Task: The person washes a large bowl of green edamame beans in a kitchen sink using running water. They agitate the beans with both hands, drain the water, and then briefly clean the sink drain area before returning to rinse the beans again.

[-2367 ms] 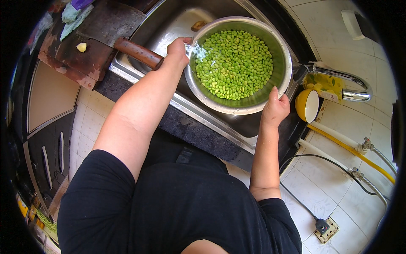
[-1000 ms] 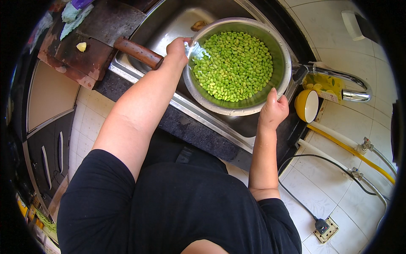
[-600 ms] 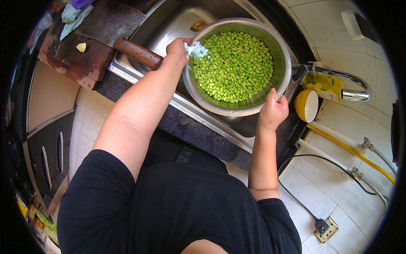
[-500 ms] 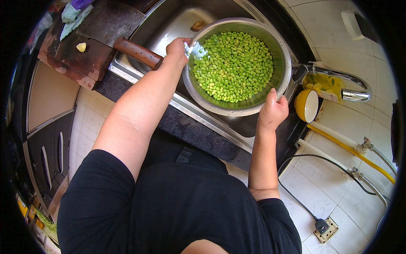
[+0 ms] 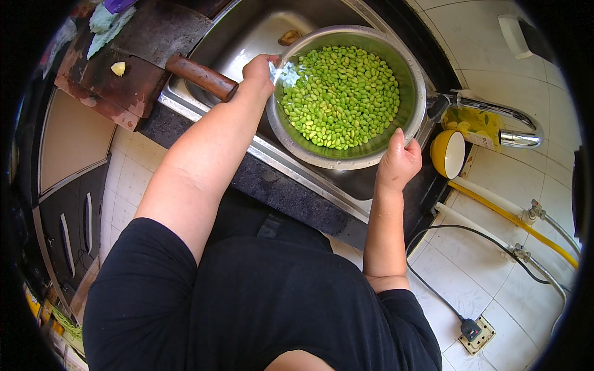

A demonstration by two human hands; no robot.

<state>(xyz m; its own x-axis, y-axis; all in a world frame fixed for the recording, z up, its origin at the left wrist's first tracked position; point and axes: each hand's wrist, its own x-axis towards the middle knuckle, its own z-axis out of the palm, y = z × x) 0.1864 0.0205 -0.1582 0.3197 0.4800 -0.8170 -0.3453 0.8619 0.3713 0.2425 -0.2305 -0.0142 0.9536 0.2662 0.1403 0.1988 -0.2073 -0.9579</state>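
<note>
A round metal basin (image 5: pixel 346 164) is held over the sink (image 5: pixel 247 31), full of shelled green beans (image 5: pixel 343 99) that look like edamame under water. My left hand (image 5: pixel 260 73) grips its left rim, with most of the fingers out of sight beyond the edge. At the lower right rim my right hand (image 5: pixel 399 162) is closed, thumb on top of the edge and fingers hidden beneath. Light glints on the water near my left hand.
Left of the sink, a cleaver with a wooden handle (image 5: pixel 201 77) lies on a dark cutting board (image 5: pixel 93 83), beside a pale yellow piece of food (image 5: pixel 118 68). A chrome faucet (image 5: pixel 526 117) and yellow bowl (image 5: pixel 447 154) stand right. A brown lump (image 5: pixel 289 38) rests in the sink.
Both hands keep their hold on the basin, which has hardly moved. The bright reflection on the water has shifted slightly, and the beans have stirred a little.
</note>
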